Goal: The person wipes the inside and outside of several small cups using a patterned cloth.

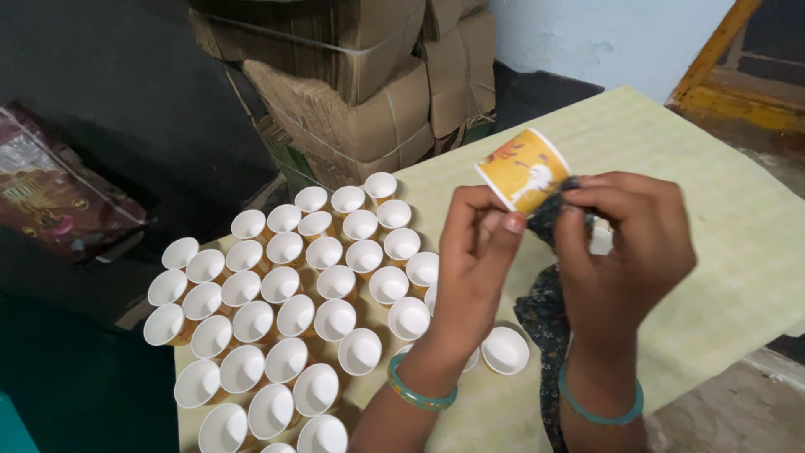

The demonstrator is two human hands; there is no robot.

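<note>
Taking the block of white-mouthed paper cups (285,319) as the landmark, a dark patterned bag (59,193) lies well off to its left, and strapped cardboard boxes (352,92) stack up behind it. The cups stand upright in close rows on the pale green ribbed surface (713,252).

Just right of the block, above its near edge, the left hand (474,268) is raised with its fingers (486,220) closed on the lower side of an orange printed cup (524,170). That cup lies tilted — long axis slanting, base toward the upper right, mouth toward the lower left. Further right, the right hand (625,252) pinches a dark patterned cloth (545,310) against the cup's base end; both hands touch the cup, the left holding it more fully.
</note>
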